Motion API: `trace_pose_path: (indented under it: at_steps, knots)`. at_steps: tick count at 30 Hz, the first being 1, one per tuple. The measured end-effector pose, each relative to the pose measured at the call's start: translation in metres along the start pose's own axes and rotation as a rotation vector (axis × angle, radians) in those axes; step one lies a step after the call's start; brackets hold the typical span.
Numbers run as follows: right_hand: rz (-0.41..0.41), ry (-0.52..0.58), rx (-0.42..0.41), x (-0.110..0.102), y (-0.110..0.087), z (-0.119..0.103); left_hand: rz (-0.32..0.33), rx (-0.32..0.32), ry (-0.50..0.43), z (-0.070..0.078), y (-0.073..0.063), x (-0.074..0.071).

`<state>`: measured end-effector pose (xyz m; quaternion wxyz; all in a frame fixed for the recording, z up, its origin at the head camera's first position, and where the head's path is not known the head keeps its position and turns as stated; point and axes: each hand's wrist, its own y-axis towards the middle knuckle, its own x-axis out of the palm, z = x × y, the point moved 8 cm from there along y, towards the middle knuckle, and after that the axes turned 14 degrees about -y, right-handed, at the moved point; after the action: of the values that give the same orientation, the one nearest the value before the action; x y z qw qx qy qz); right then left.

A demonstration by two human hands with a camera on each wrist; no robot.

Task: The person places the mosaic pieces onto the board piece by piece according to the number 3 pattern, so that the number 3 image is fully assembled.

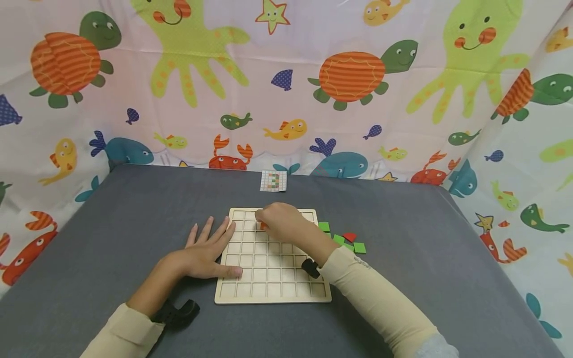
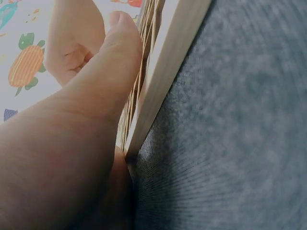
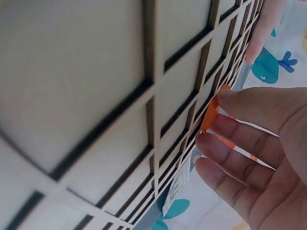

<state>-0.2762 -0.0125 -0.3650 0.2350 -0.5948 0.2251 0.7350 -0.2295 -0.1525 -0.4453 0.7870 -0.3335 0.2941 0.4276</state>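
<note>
Head: sea-creature fabric (image 1: 268, 49) backs your gray tabletop (image 1: 134, 223); your left hand (image 1: 202, 258) rests, fingers spread, thumb over the grid board (image 1: 274, 275). Left wrist: the tabletop looks woven. Right wrist: your right hand (image 3: 280, 177) pinches an orange tile (image 3: 210, 115) at the grid board.

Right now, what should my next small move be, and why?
I'd probably ease the orange tile into a square of the grid board: the right hand pinches it at the board's surface, and the left hand rests on its left edge, likely steadying it. Whether the tile is seated is unclear.
</note>
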Motion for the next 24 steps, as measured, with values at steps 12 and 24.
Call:
trace_pose_path:
  at_steps: [12, 24]
  knots:
    - [-0.014, -0.018, 0.006, -0.001, 0.006, -0.006, 0.013, 0.007, 0.015, -0.003, 0.001, 0.002]
    - [-0.064, -0.104, 0.023, 0.001, 0.004, -0.013, 0.019, 0.014, 0.011, -0.001, 0.001, 0.001]
